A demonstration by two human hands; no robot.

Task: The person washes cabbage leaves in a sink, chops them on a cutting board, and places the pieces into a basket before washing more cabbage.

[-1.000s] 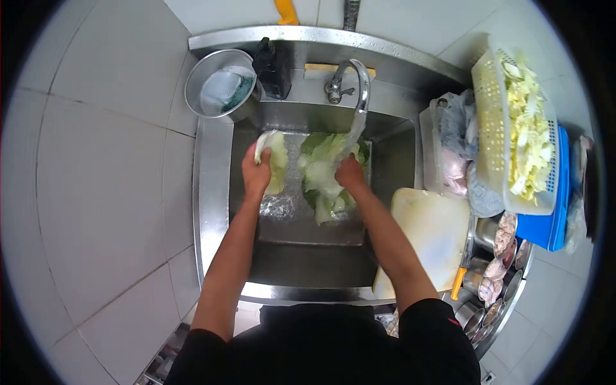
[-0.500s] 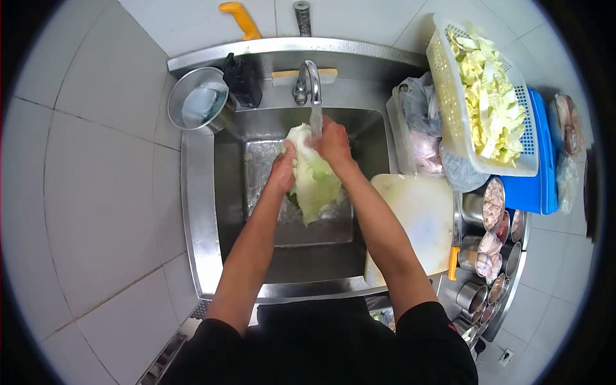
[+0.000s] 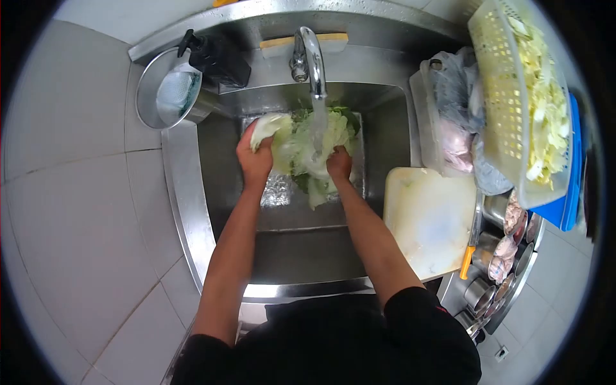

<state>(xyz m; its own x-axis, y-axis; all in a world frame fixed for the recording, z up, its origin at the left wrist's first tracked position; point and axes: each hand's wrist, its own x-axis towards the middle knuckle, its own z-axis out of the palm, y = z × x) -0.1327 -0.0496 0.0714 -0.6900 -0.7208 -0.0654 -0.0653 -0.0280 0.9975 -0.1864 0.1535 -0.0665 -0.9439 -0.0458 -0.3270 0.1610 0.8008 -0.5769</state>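
My left hand (image 3: 253,159) is closed around the pale end of a cabbage leaf (image 3: 271,127) at the left side of the sink (image 3: 301,256). My right hand (image 3: 339,165) has its fingers closed on the leafy green part, just right of the water stream (image 3: 317,125). The leaf looks spread between both hands, its frilly part beneath the running faucet (image 3: 312,54). Darker green leaves (image 3: 300,181) lie below on the sink bottom, partly hidden.
Right of the sink lie a white cutting board (image 3: 430,218) and an orange-handled knife (image 3: 468,260). A white basket (image 3: 504,83) of cut cabbage stands behind them. At the back left are a metal pot (image 3: 146,96) and a black pump bottle (image 3: 221,63).
My hands have moved apart, the left one leftward with the leaf's pale end, the right one lower beside the stream. The leaf has opened out under the water. The view has shifted closer.
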